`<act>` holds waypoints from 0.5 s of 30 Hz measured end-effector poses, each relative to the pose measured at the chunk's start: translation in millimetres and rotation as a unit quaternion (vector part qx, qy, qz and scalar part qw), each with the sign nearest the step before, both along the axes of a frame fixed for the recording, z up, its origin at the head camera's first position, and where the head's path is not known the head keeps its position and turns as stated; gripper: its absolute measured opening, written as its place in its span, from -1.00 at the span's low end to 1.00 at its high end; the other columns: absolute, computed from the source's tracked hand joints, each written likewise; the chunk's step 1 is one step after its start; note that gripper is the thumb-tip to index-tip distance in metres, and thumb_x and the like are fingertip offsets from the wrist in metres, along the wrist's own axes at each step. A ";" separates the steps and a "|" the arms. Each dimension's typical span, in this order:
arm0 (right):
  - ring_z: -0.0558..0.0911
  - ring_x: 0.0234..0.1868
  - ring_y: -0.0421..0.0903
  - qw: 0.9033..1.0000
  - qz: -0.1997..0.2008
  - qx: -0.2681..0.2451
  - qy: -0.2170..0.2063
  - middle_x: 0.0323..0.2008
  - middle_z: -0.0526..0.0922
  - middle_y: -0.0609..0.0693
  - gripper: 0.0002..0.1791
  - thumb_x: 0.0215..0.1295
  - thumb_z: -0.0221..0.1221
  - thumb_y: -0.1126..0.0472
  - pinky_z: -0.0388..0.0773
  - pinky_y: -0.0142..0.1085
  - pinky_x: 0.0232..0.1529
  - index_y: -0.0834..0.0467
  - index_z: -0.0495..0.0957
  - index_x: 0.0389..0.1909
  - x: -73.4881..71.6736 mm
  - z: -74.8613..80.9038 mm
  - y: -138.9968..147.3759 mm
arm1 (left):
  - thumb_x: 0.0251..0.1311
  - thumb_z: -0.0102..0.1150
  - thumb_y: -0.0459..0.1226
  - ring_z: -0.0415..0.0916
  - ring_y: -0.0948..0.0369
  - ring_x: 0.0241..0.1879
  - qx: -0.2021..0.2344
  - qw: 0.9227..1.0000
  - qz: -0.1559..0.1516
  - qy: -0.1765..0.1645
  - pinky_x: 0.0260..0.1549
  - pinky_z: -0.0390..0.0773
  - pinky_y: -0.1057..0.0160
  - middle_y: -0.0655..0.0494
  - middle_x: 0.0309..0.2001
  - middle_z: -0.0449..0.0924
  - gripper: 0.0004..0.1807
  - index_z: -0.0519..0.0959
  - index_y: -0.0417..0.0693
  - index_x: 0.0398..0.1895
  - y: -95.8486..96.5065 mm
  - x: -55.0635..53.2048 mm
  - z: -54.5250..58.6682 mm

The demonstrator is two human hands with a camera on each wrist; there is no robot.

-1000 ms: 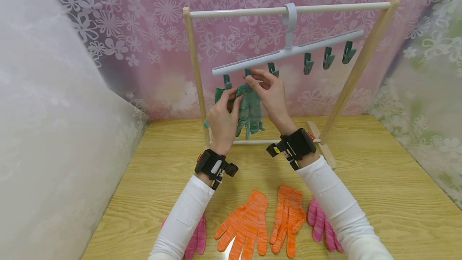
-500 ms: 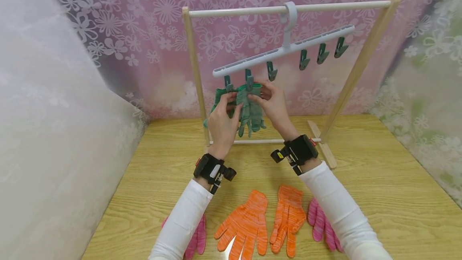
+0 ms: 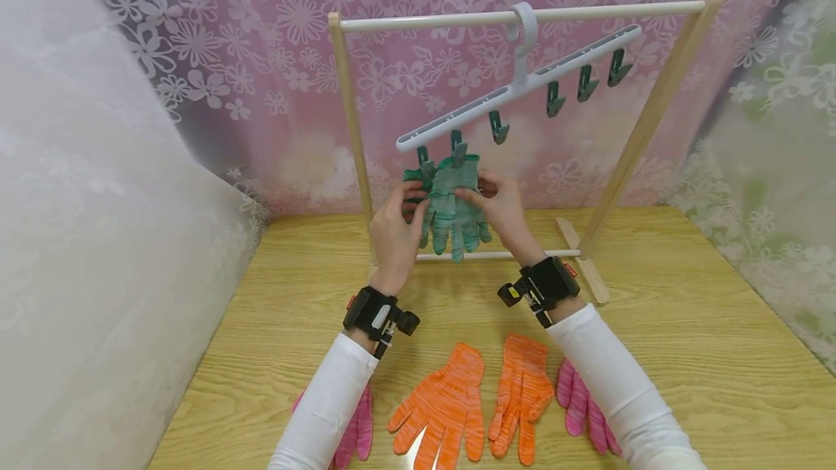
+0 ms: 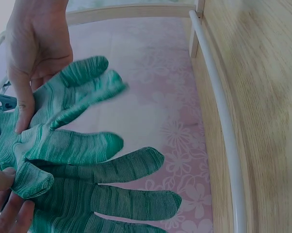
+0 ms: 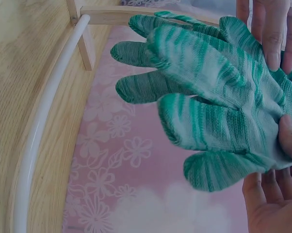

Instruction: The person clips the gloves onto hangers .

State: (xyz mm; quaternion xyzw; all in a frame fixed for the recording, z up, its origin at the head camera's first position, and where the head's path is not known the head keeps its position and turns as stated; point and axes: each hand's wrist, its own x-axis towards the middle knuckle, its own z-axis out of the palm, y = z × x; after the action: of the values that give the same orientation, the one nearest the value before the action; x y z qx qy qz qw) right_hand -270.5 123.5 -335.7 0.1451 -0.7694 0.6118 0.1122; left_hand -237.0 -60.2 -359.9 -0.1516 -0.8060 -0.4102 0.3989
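A green striped knit glove (image 3: 456,194) hangs by its cuff from the second dark green clip (image 3: 459,151) on the left part of a tilted white hanger (image 3: 457,120). Behind it, partly hidden, a second green glove (image 4: 131,203) hangs from the leftmost clip (image 3: 424,162). My right hand (image 3: 501,209) pinches the front glove's right edge, thumb in front and fingers behind. On the other side my left hand (image 3: 397,234) holds that glove by its thumb, as the left wrist view shows. The glove's fingers dangle downward.
The hanger hooks over the top bar (image 3: 607,13) of a wooden rack (image 3: 627,143). Several unused clips (image 3: 554,100) hang along it. Two orange gloves (image 3: 451,405) lie on the wooden table (image 3: 274,354), with pink gloves (image 3: 584,408) partly under the forearms.
My right hand has come down from the clip to the glove's side. The front glove has spread and turned to face me. The hanger's left end has dipped and swung right.
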 end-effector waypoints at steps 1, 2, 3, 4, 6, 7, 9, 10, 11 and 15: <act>0.69 -0.08 -0.20 1.000 -0.004 -0.006 0.003 0.05 0.68 0.30 -0.55 0.29 0.38 0.29 0.61 -0.24 0.07 0.30 0.62 0.18 -0.2 -1.1 0.4 | 0.34 0.32 -0.28 0.71 0.17 -0.31 0.002 1.000 -0.002 0.002 -0.35 0.68 0.25 0.06 -0.14 0.75 -0.70 0.58 -0.10 0.09 -0.2 0.0 0.1; 0.68 -0.13 -0.26 1.000 -0.007 -0.010 0.004 0.01 0.70 0.29 -0.57 0.27 0.39 0.29 0.62 -0.26 0.04 0.31 0.63 0.15 -0.2 -1.5 0.7 | 0.34 0.32 -0.29 0.71 0.16 -0.31 0.002 1.000 -0.003 0.003 -0.35 0.68 0.25 0.05 -0.15 0.75 -0.70 0.58 -0.10 0.09 -0.3 -0.1 0.2; 0.67 -0.17 -0.31 1.000 -0.007 -0.010 0.005 -0.01 0.71 0.28 -0.58 0.27 0.40 0.28 0.62 -0.28 0.02 0.31 0.64 0.13 -0.3 -1.8 1.0 | 0.33 0.32 -0.29 0.71 0.16 -0.32 0.001 1.000 -0.004 0.003 -0.35 0.68 0.25 0.05 -0.15 0.75 -0.71 0.58 -0.10 0.08 -0.4 -0.2 0.4; 0.66 -0.18 -0.34 1.000 -0.004 -0.009 0.007 -0.01 0.71 0.28 -0.58 0.28 0.40 0.27 0.62 -0.27 0.04 0.32 0.64 0.12 -0.5 -1.8 1.7 | 0.33 0.32 -0.29 0.71 0.16 -0.32 0.001 1.000 -0.005 0.004 -0.36 0.67 0.24 0.04 -0.15 0.75 -0.71 0.58 -0.11 0.08 -0.3 -0.1 0.7; 0.67 -0.11 -0.28 1.000 0.000 -0.004 0.002 0.03 0.68 0.29 -0.55 0.29 0.39 0.26 0.59 -0.23 0.13 0.32 0.61 0.17 -0.1 -1.3 3.4 | 0.34 0.32 -0.29 0.71 0.16 -0.32 0.002 1.000 -0.007 0.004 -0.36 0.67 0.24 0.03 -0.16 0.75 -0.71 0.59 -0.12 0.08 -0.4 -0.1 0.7; 0.67 -0.04 -0.19 1.000 0.002 0.002 0.002 0.05 0.66 0.31 -0.52 0.31 0.37 0.26 0.57 -0.21 0.17 0.33 0.58 0.21 0.3 -1.4 4.9 | 0.34 0.32 -0.29 0.71 0.16 -0.31 0.003 1.000 -0.007 0.004 -0.36 0.68 0.24 0.03 -0.15 0.75 -0.71 0.59 -0.12 0.08 -0.6 -0.1 0.6; 0.64 0.06 -0.03 1.000 0.004 0.015 0.008 0.10 0.62 0.34 -0.49 0.34 0.35 0.25 0.53 -0.17 0.23 0.33 0.53 0.26 0.9 -2.0 8.7 | 0.34 0.32 -0.29 0.72 0.15 -0.30 0.005 1.000 -0.007 0.003 -0.35 0.68 0.23 0.03 -0.14 0.75 -0.71 0.59 -0.11 0.09 -1.1 0.0 -0.4; 0.63 0.08 0.02 1.000 0.005 0.019 0.008 0.12 0.61 0.35 -0.48 0.35 0.33 0.25 0.54 -0.15 0.22 0.32 0.51 0.29 0.9 -2.9 10.9 | 0.34 0.32 -0.28 0.72 0.15 -0.29 0.006 1.000 -0.006 0.002 -0.34 0.68 0.22 0.03 -0.14 0.75 -0.70 0.58 -0.11 0.09 -1.6 0.5 -0.8; 0.61 0.10 0.04 1.000 0.005 0.023 0.007 0.13 0.60 0.35 -0.47 0.37 0.32 0.25 0.54 -0.15 0.21 0.30 0.49 0.31 1.1 -3.8 12.9 | 0.35 0.31 -0.28 0.72 0.14 -0.29 0.007 1.000 -0.005 0.000 -0.33 0.68 0.22 0.03 -0.13 0.75 -0.71 0.58 -0.11 0.09 -2.2 0.6 -1.6; 0.64 -0.04 -0.16 1.000 0.024 0.015 0.012 0.13 0.60 0.36 -0.51 0.42 0.26 0.27 0.64 -0.13 0.09 0.28 0.48 0.33 2.1 -6.2 20.4 | 0.36 0.30 -0.26 0.71 0.13 -0.29 0.009 1.000 0.001 -0.005 -0.30 0.69 0.21 0.03 -0.13 0.75 -0.71 0.58 -0.10 0.09 -4.8 2.5 -4.7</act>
State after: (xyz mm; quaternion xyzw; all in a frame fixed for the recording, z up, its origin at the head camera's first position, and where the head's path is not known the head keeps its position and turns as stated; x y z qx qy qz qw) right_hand -268.4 143.9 -341.9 0.1728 -0.7734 0.6009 0.1046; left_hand -234.5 -65.0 -364.6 -0.1455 -0.8046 -0.4178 0.3960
